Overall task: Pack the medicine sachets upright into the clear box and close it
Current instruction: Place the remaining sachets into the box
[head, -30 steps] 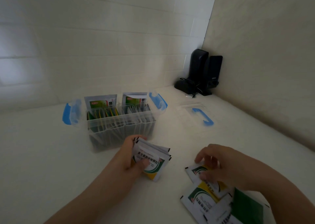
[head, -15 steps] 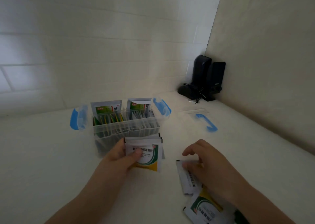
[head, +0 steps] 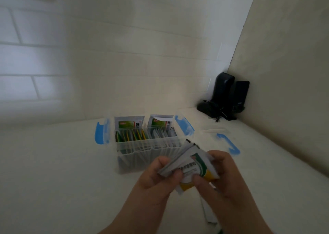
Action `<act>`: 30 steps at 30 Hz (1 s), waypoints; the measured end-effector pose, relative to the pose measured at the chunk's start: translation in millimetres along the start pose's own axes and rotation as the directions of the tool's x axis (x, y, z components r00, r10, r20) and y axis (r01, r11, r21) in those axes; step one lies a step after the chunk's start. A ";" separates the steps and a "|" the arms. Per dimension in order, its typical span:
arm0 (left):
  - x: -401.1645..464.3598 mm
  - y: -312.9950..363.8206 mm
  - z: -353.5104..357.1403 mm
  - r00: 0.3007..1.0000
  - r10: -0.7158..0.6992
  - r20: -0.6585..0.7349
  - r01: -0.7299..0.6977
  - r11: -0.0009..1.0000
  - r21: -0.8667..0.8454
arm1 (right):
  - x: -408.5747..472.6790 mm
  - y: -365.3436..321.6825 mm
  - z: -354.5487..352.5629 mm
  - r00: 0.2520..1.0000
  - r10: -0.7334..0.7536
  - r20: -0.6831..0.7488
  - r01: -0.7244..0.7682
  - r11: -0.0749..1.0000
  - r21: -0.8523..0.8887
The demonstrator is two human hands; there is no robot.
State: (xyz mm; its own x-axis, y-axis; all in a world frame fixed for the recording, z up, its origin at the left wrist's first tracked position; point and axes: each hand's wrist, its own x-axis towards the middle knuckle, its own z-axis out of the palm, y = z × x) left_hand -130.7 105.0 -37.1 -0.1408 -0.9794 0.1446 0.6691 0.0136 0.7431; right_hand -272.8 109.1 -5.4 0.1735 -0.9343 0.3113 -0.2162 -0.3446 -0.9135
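Observation:
The clear box (head: 124,155) stands open on the white table, its blue latches (head: 100,133) flipped outward. Several sachets stand upright inside it (head: 137,135). Just in front of the box, my left hand (head: 160,176) grips a stack of white, green and yellow sachets (head: 192,166) by its left edge. My right hand (head: 220,176) holds the same stack from the right, thumb on its lower front. The box's clear lid (head: 216,129) with a blue handle (head: 229,144) lies to the right of the box.
Another sachet (head: 207,210) lies on the table under my right forearm, mostly hidden. Black devices with cables (head: 224,98) sit in the back right corner, where two walls meet. A tiled wall runs behind the box.
My right hand left the loose sachets on the table and rose to join the left hand on the stack. The stack has tilted and moved up to the right.

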 end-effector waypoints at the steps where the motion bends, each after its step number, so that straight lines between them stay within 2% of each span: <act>1: -0.6 1.2 0.3 0.999 -0.027 0.026 0.027 0.999 -0.018 | 0.7 -3.5 -0.2 1.000 0.014 0.006 -0.015 0.991 0.129; 2: -0.8 3.5 2.0 0.997 -0.057 0.049 0.059 0.997 -0.043 | 0.9 -7.2 1.7 1.000 0.020 0.024 -0.025 0.979 0.203; 4: -0.4 7.8 8.5 0.995 -0.085 0.053 0.084 0.996 0.024 | 2.2 -13.4 11.0 1.000 -0.016 0.012 0.013 0.979 0.201; 6: 1.8 17.5 16.7 0.999 -0.045 0.017 0.039 0.965 0.258 | 8.3 -21.7 19.3 0.995 -0.083 -0.047 0.089 0.983 0.161; 7: 4.5 26.4 20.7 1.000 -0.003 0.022 -0.006 0.908 0.418 | 15.1 -26.0 20.2 0.993 -0.095 -0.069 0.106 0.980 0.168; 8: 9.1 37.9 23.3 0.997 0.046 0.065 -0.076 0.797 0.599 | 24.9 -30.6 18.3 0.992 -0.096 -0.080 0.110 0.977 0.184; 9: 15.8 50.2 23.0 0.985 0.109 0.134 -0.173 0.627 0.760 | 36.8 -37.3 15.0 0.993 -0.086 -0.084 0.099 0.984 0.152; 10: 25.6 63.6 21.4 0.967 0.156 0.203 -0.251 0.415 0.875 | 50.6 -44.0 11.0 0.993 -0.076 -0.090 0.083 0.993 0.078; 11: 37.0 76.1 17.6 0.949 0.179 0.259 -0.295 0.216 0.931 | 64.7 -48.4 7.5 0.994 -0.071 -0.079 0.070 0.997 -0.015; 12: 50.0 87.8 11.9 0.946 0.163 0.279 -0.291 0.057 0.955 | 79.1 -50.1 5.3 0.995 -0.070 -0.065 0.063 0.992 -0.110; 15: 82.3 106.5 -8.0 0.969 -0.062 0.239 -0.247 -0.257 0.935 | 117.4 -47.0 9.7 0.997 -0.075 -0.023 0.061 0.927 -0.369; 16: 88.7 108.3 -13.5 0.960 -0.166 0.223 -0.266 -0.306 0.914 | 127.4 -43.9 13.4 0.998 -0.056 0.009 0.054 0.900 -0.432; 17: 92.0 108.7 -16.8 0.943 -0.255 0.214 -0.290 -0.312 0.905 | 135.6 -40.2 17.4 0.999 -0.026 0.042 0.043 0.876 -0.481; 20: 97.2 104.7 -21.2 0.890 -0.424 0.169 -0.296 -0.253 0.921 | 148.6 -25.7 27.0 0.991 0.064 0.121 0.014 0.829 -0.559; 22: 98.5 104.7 -24.5 0.883 -0.459 0.095 -0.257 -0.304 0.917 | 151.1 -16.7 28.4 0.985 0.122 0.123 -0.040 0.849 -0.526; 24: 97.5 108.8 -27.1 0.880 -0.471 0.058 -0.277 -0.410 0.869 | 151.5 -15.0 25.5 0.983 0.154 0.101 -0.089 0.878 -0.471; 25: 96.6 111.6 -27.8 0.882 -0.467 0.068 -0.300 -0.443 0.845 | 151.6 -15.7 23.9 0.979 0.173 0.107 -0.107 0.885 -0.452; 27: 93.8 116.2 -28.5 0.886 -0.453 0.102 -0.324 -0.445 0.835 | 151.5 -17.8 21.1 0.966 0.214 0.146 -0.129 0.885 -0.448; 30: 91.8 116.2 -29.5 0.880 -0.439 0.182 -0.401 -0.480 0.780 | 151.7 -24.2 21.9 0.937 0.268 0.222 -0.127 0.857 -0.500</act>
State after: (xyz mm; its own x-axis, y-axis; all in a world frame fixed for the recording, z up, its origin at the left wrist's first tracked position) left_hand -44.3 10.7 43.2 -0.5503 -0.8311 -0.0803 -0.8342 0.5432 0.0953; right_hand -220.2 -22.3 58.2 0.3177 -0.9481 -0.0112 -0.6873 -0.2221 -0.6916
